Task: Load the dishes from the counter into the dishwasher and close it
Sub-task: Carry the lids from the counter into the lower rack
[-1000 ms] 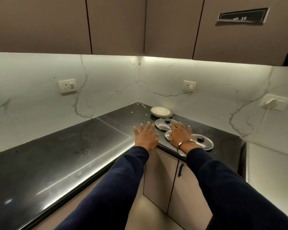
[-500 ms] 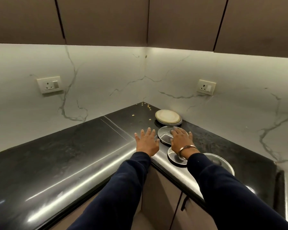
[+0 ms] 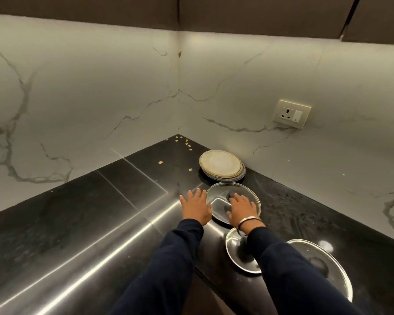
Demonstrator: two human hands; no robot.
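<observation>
Progress: we judge the task barely begun. All the dishes we can see lie on the black tabletop (image 3: 82, 223); no dishwasher is in view, so loading and closing are both left.

Surroundings: tabletop is L-shaped, glossy, backed by white veined marble walls (image 3: 100, 92), dark cabinets (image 3: 259, 12) above, one wall socket (image 3: 292, 113) at right.

Dishes, largest first: large glass lid (image 3: 328, 264) at lower right, partly hidden by the sleeve; stack of plates (image 3: 221, 165) near the corner; middle glass lid (image 3: 233, 201) just in front of the stack; small steel lid (image 3: 237, 253) nearest the edge.

Hands: right hand (image 3: 242, 206) lies flat on the middle glass lid by its knob, fingers extended, no grip closed on it. Left hand (image 3: 196, 206) rests open on the tabletop, touching that lid's left rim, holding nothing.

Small debris: scattered seeds (image 3: 187, 144) toward the corner
</observation>
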